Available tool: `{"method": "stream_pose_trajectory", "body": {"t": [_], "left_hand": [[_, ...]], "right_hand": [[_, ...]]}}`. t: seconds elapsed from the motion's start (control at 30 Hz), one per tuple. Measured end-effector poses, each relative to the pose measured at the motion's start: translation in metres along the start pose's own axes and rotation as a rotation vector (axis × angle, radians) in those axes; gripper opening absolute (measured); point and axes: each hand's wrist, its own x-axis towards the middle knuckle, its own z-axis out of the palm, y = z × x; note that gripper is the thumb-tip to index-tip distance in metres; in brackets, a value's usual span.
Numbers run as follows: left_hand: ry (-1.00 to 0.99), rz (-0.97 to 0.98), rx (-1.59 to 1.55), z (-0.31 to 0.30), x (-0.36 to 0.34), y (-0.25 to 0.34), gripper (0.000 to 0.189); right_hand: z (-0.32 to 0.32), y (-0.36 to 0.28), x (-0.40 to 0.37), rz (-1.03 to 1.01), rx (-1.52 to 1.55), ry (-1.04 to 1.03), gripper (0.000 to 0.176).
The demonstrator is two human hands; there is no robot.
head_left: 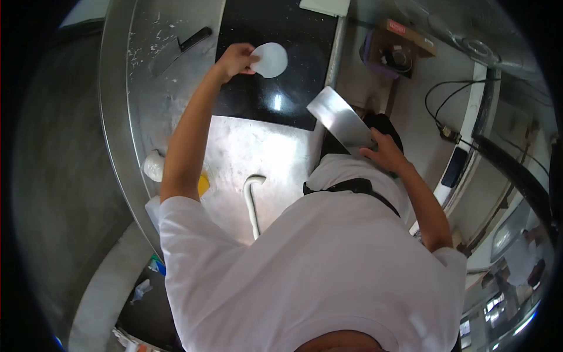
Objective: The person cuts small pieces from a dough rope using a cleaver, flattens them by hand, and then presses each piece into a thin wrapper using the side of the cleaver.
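Observation:
My left hand (236, 60) pinches the edge of a thin, round white dough wrapper (271, 60) over a glossy black board (252, 97). My right hand (385, 151) is closed on a cleaver (341, 119) beside my body, off the board's near right corner. Its wide, shiny blade points up and left; the handle is hidden by my fingers. A second cleaver (193, 42) with a black handle lies on the steel counter, left of the board. On the metal nearer me rests a white, rope-like strip of dough (251, 205), bent at its far end.
Beside my left upper arm are a white bundle (153, 166) and something yellow (203, 185), partly covered. The steel counter (143, 111) has a raised rim at left. To the right sit an open box (390, 58) and black cables (446, 111).

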Motion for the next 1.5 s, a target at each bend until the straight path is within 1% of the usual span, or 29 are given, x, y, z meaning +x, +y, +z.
{"method": "stream_pose_trajectory", "body": {"t": [0.03,0.07,0.1,0.13,0.27,0.37,0.4,0.43,0.5,0.57,0.6,0.63,0.7,0.8,0.87,0.93,0.97,1.03,1.1,1.13,1.17,1.23,1.27,1.3,1.33,1.37,1.43,1.47,1.5], "left_hand": [[0.137,-0.098,-0.164,-0.002,-0.006,-0.010,0.018],[0.154,-0.087,-0.175,-0.003,-0.011,-0.020,0.018],[0.194,-0.091,-0.275,-0.002,-0.022,-0.026,0.023],[0.236,-0.098,-0.379,0.000,-0.031,-0.033,0.027],[0.287,-0.040,-0.493,0.012,-0.050,-0.047,0.032],[0.361,-0.048,-0.587,0.017,-0.056,-0.036,0.030],[0.408,-0.060,-0.597,0.019,-0.054,-0.032,0.031],[0.432,-0.056,-0.615,0.020,-0.054,-0.022,0.031],[0.463,-0.081,-0.710,0.023,-0.052,-0.001,0.030],[0.480,-0.049,-0.683,0.023,-0.044,0.024,0.028],[0.500,-0.077,-0.674,0.017,-0.036,0.043,0.028],[0.514,-0.108,-0.664,0.011,-0.026,0.059,0.029],[0.581,-0.077,-0.738,-0.005,0.004,0.083,0.029],[0.699,0.047,-0.868,-0.029,0.050,0.128,0.028],[0.767,0.104,-0.936,-0.045,0.078,0.148,0.027],[0.794,0.105,-0.966,-0.056,0.102,0.147,0.027],[0.818,0.116,-0.996,-0.062,0.112,0.146,0.027],[0.840,0.106,-1.002,-0.063,0.132,0.118,0.028],[0.968,-0.097,-0.977,-0.062,0.145,0.087,0.029],[1.023,-0.095,-1.000,-0.060,0.143,0.082,0.032],[1.020,-0.095,-1.004,-0.061,0.142,0.078,0.032],[0.934,0.007,-1.095,-0.061,0.134,0.076,0.038],[0.946,-0.002,-1.102,-0.060,0.133,0.075,0.038],[0.981,-0.072,-1.004,-0.060,0.132,0.085,0.041],[1.012,-0.140,-0.906,-0.060,0.132,0.090,0.043],[1.029,-0.141,-0.916,-0.059,0.128,0.093,0.043],[1.087,-0.137,-0.729,-0.056,0.119,0.091,0.048],[1.108,-0.140,-0.743,-0.051,0.110,0.087,0.048],[1.150,-0.091,-0.787,-0.044,0.099,0.079,0.046]], "right_hand": [[-0.002,0.001,-0.003,-0.014,-0.018,0.001,0.045],[-0.001,0.004,-0.004,-0.024,-0.007,0.079,0.046],[-0.003,0.005,-0.005,-0.035,0.006,0.153,0.048],[-0.008,-0.002,-0.004,-0.013,0.003,0.178,0.048],[-0.023,-0.001,0.027,-0.100,0.029,0.162,0.049],[-0.045,-0.005,0.058,-0.135,-0.040,0.156,0.048],[-0.052,-0.008,0.071,-0.187,0.005,0.117,0.048],[-0.059,-0.008,0.085,-0.237,0.051,0.071,0.048],[-0.077,-0.007,0.113,-0.259,0.044,0.018,0.046],[-0.097,-0.016,0.141,-0.347,0.112,-0.071,0.046],[-0.104,-0.014,0.154,-0.363,0.082,-0.080,0.045],[-0.114,-0.019,0.166,-0.367,0.097,-0.092,0.045],[-0.135,-0.028,0.183,-0.288,0.077,-0.160,0.045],[-0.159,-0.037,0.198,-0.249,0.043,-0.173,0.045],[-0.171,-0.040,0.204,-0.266,0.053,-0.186,0.045],[-0.179,-0.040,0.205,-0.273,0.065,-0.203,0.046],[-0.183,-0.040,0.206,-0.249,0.024,-0.219,0.048],[-0.190,-0.040,0.209,-0.223,-0.021,-0.235,0.049],[-0.195,-0.043,0.213,-0.154,-0.025,-0.284,0.052],[-0.198,-0.045,0.215,-0.150,-0.029,-0.282,0.052],[-0.201,-0.047,0.217,-0.158,-0.039,-0.302,0.052],[-0.202,-0.049,0.219,-0.162,-0.050,-0.333,0.052],[-0.201,-0.048,0.222,-0.210,-0.065,-0.312,0.051],[-0.200,-0.050,0.226,-0.263,-0.080,-0.293,0.050],[-0.200,-0.055,0.229,-0.272,-0.089,-0.306,0.050],[-0.201,-0.061,0.231,-0.269,-0.079,-0.324,0.050],[-0.203,-0.070,0.234,-0.274,-0.087,-0.354,0.050],[-0.203,-0.074,0.235,-0.281,-0.094,-0.342,0.049],[-0.202,-0.077,0.236,-0.290,-0.101,-0.332,0.049]]}}
